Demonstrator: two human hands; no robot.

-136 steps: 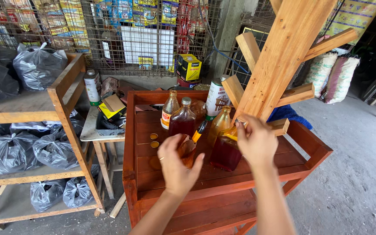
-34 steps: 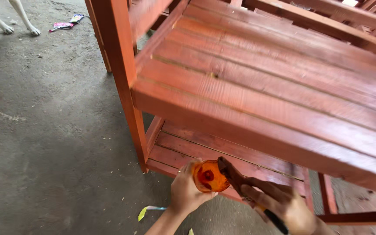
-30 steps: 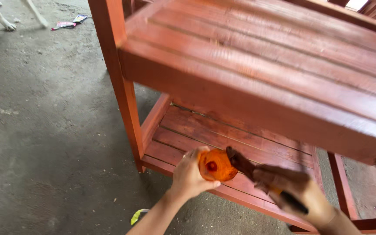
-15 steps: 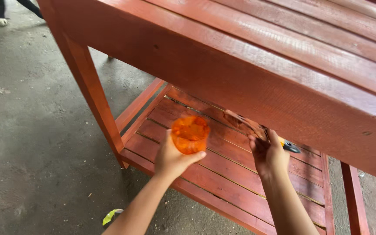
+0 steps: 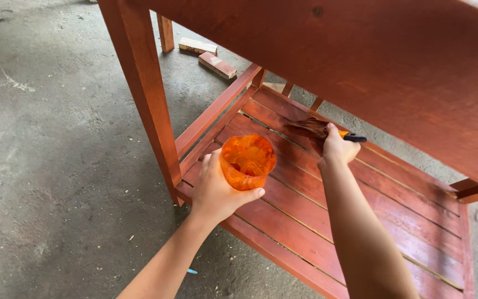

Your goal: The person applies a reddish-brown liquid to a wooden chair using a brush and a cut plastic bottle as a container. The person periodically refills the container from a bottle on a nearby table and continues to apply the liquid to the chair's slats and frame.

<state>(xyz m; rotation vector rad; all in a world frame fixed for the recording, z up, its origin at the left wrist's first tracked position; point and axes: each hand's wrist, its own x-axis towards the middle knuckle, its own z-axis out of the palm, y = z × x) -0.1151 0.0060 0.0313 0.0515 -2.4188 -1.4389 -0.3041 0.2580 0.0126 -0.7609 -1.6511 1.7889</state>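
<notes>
My left hand (image 5: 216,191) grips an orange plastic cup (image 5: 247,161) stained with red-brown liquid, held above the front slats of the lower shelf (image 5: 394,221). My right hand (image 5: 336,149) holds a paintbrush (image 5: 312,129) with a dark handle; its wet bristles rest on a slat near the back left of that shelf. The shelf belongs to a red-brown stained wooden stand, whose upper shelf (image 5: 372,61) overhangs both hands.
The stand's front left leg (image 5: 147,94) rises just left of the cup. Two short wood offcuts (image 5: 208,55) lie on the grey concrete floor (image 5: 56,155) behind the stand. A small blue scrap (image 5: 192,271) lies on the floor near my left forearm.
The view has dropped from the upper shelf down to the lower one. Both hands moved in under the upper shelf, and the brush now touches a lower slat.
</notes>
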